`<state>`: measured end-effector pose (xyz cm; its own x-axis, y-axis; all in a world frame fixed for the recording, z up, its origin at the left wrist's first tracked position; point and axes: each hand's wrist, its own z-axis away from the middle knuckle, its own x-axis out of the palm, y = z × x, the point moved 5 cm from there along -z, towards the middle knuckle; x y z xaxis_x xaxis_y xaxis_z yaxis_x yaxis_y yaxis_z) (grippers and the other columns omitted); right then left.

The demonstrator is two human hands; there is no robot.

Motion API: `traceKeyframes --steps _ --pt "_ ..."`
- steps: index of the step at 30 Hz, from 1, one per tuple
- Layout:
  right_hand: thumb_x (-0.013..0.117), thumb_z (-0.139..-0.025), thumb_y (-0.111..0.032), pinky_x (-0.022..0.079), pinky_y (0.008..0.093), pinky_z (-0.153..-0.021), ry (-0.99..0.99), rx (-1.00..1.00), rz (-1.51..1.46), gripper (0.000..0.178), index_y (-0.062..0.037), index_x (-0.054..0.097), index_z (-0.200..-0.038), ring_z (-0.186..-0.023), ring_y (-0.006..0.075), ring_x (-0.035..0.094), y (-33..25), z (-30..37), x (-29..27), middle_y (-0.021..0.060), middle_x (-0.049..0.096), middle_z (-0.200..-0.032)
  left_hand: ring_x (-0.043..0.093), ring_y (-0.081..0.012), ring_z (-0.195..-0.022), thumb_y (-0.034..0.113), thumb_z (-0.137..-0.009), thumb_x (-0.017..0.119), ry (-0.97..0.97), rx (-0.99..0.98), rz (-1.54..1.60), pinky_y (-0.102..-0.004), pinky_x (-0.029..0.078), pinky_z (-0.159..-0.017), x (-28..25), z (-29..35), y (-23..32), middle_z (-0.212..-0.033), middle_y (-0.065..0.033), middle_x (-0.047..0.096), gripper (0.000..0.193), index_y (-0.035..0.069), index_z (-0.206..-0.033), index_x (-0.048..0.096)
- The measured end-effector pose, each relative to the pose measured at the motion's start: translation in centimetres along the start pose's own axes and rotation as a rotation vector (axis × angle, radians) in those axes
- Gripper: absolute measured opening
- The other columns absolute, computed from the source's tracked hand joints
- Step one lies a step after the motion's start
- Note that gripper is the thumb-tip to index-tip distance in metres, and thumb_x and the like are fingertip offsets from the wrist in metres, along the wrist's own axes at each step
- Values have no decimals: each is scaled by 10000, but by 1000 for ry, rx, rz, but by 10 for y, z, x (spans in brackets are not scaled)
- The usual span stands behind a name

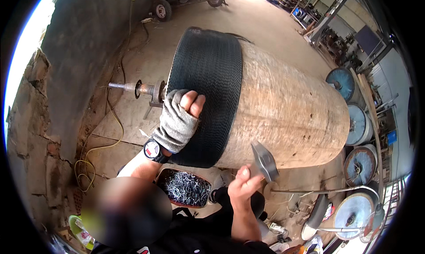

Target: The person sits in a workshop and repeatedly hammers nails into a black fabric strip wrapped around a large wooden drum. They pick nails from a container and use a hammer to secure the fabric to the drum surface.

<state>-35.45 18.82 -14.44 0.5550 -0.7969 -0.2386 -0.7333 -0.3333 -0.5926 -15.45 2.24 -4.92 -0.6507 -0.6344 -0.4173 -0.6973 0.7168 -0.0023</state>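
A large wooden drum (287, 105) lies on its side before me, its left end wrapped in a black ribbed band (208, 68). My left hand (179, 121), in a grey glove with bare fingertips and a watch at the wrist, rests on the black band. Its fingers are curled closed, and whatever they pinch is too small or hidden to name. In my bare right hand (243, 185) is a hammer (264, 162), its metal head raised near the drum's lower edge. Below the drum, a tub (208, 205) is filled with small metal pieces like nails or staples.
A metal shaft (128, 88) sticks out of the drum's left end. Along the left wall runs a yellow cable (121, 130). Several round drums (354, 212) line the right side. A wheeled cart (163, 9) stands at the back, and a green basin (79, 232) sits at lower left.
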Motion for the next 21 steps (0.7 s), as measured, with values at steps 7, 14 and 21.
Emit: traceKeyframes --steps 7,14,21 --pt "499 -1092 -266 424 259 -530 -72 140 -157 293 24 533 -1067 -610 113 514 -22 -14 -2 40 558 -751 601 -340 -986 -71 -746 658 -116 -33 -56 -482 483 -858 -3 -6 -5 -1140 -126 574 535 68 -1259 605" --pt "653 -1008 -226 512 523 -564 -336 209 381 255 5 546 -1030 -660 465 657 26 17 16 243 668 -775 623 -340 -938 -91 -734 676 -114 -86 63 -474 511 -849 -5 -4 19 -1126 -133 614 588 87 -1291 610" --pt "603 -1039 -184 513 514 -596 -313 265 179 215 18 551 -1092 -715 483 669 17 26 4 259 671 -806 643 -338 -880 -54 -757 707 -235 -129 435 -454 519 -802 16 40 84 -971 -92 677 613 61 -1342 565"
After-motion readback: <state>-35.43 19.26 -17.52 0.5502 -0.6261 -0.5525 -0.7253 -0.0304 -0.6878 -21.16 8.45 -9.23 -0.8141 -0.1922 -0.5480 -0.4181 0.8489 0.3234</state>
